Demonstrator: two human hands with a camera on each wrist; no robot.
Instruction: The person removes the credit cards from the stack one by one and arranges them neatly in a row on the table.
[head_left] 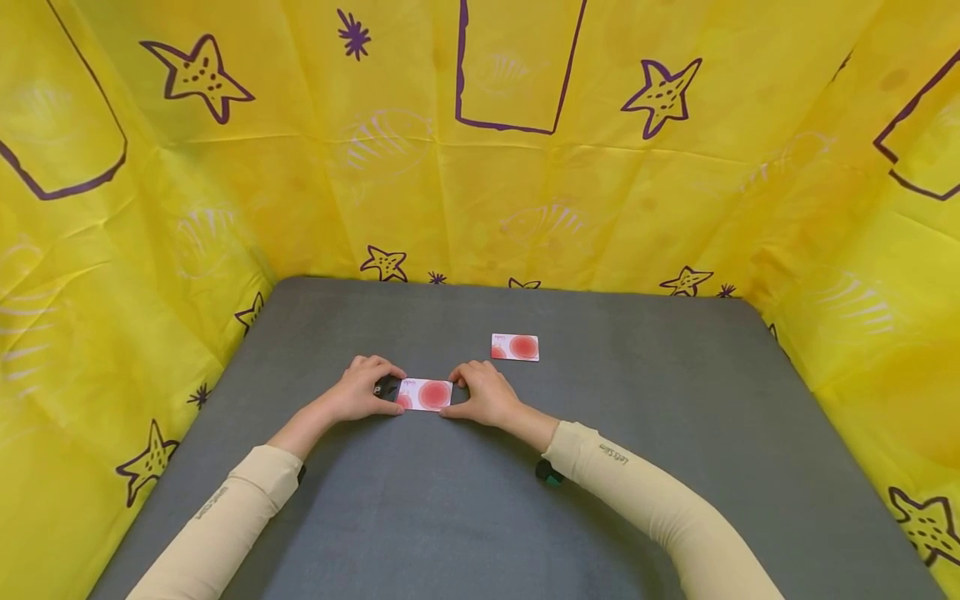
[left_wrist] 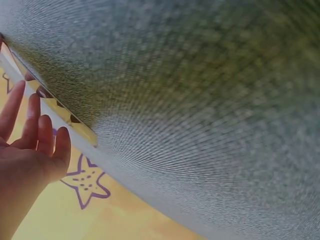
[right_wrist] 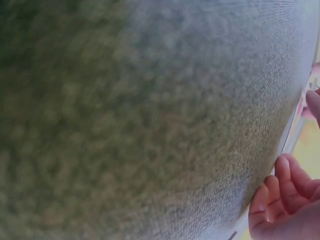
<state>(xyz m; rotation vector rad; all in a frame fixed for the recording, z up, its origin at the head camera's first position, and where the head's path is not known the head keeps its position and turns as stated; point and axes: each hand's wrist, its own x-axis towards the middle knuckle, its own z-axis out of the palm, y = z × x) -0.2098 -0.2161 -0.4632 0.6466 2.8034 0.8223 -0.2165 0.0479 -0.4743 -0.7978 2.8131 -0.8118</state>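
Observation:
Both hands are at a white card with red circles [head_left: 424,395], near the middle of the grey table. My left hand [head_left: 358,389] has thumb and index finger at the card's left corners, pinching that end. Opposite it, the right hand [head_left: 486,395] grips the right end the same way. Beneath the card, a black flat object [head_left: 386,388] sticks out on the left, inside the left hand's curve; most of it is hidden. In the left wrist view, a shiny surface mirroring yellow cloth [left_wrist: 62,111] shows beyond the left fingers [left_wrist: 46,135].
A second card of like pattern [head_left: 515,347] lies farther back, just right of the hands. Grey cloth covers the table [head_left: 637,375]. Yellow curtains with starfish drawings [head_left: 495,208] enclose the back and both sides.

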